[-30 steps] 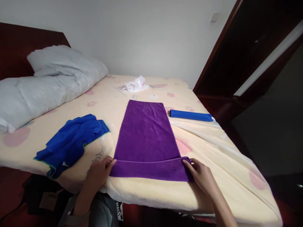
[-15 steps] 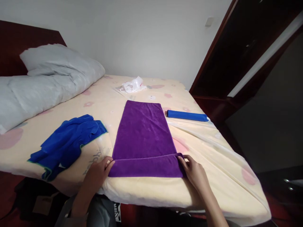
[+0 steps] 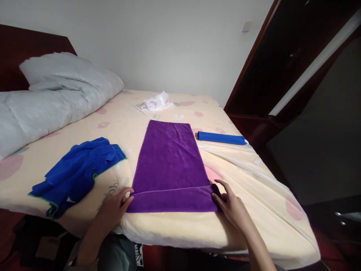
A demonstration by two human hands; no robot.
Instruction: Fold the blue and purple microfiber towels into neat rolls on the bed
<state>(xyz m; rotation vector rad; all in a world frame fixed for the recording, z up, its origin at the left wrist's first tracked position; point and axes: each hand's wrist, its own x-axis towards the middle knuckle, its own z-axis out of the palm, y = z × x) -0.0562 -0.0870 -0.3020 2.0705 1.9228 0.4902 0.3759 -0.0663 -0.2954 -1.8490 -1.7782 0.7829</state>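
A purple cloth (image 3: 172, 158) lies flat on the bed, its near end folded over into a band along the bed's front edge. My left hand (image 3: 117, 205) pinches the left end of that band between thumb and fingers. At the band's right end, my right hand (image 3: 229, 201) has its thumb on the cloth's corner and its index finger raised off it; the other fingers are partly hidden behind the thumb.
Crumpled blue cloth (image 3: 77, 171) lies left of the purple one. A rolled blue cloth (image 3: 222, 138) is to the right. Farther back are a white plastic bag (image 3: 158, 101) and a grey quilt (image 3: 62, 92) on the patterned bed sheet (image 3: 270, 210).
My right index finger has lifted off the cloth's corner. The folded band stays in place, and the whole view has shifted slightly.
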